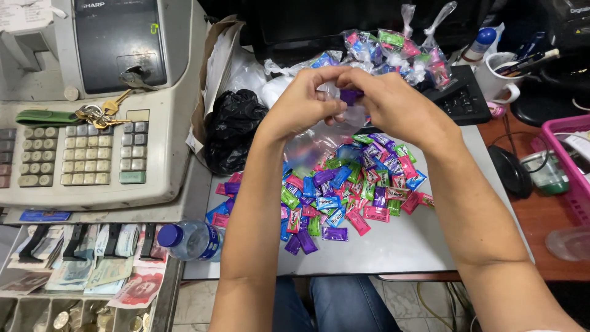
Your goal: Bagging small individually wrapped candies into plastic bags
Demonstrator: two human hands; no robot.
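- A small purple gum packet (pixel 351 96) is being pinched between the fingertips of the left hand (pixel 305 103) and the right hand (pixel 393 104), raised above the grey tabletop (pixel 399 246).
- A clear plastic bag (pixel 344 120) is being held with it, partly hidden behind the fingers.
- A heap of coloured gum packets (pixel 344 187) is lying under the hands, between the forearms.
- Tied bags of packets (pixel 399 52) are resting beyond the hands.
- A cash register (pixel 92 104) with keys (pixel 98 112), its open drawer of banknotes (pixel 92 264) and a water bottle (pixel 190 241) are sitting to the left.
- A mug (pixel 496 80) and a pink basket (pixel 568 160) are standing to the right.
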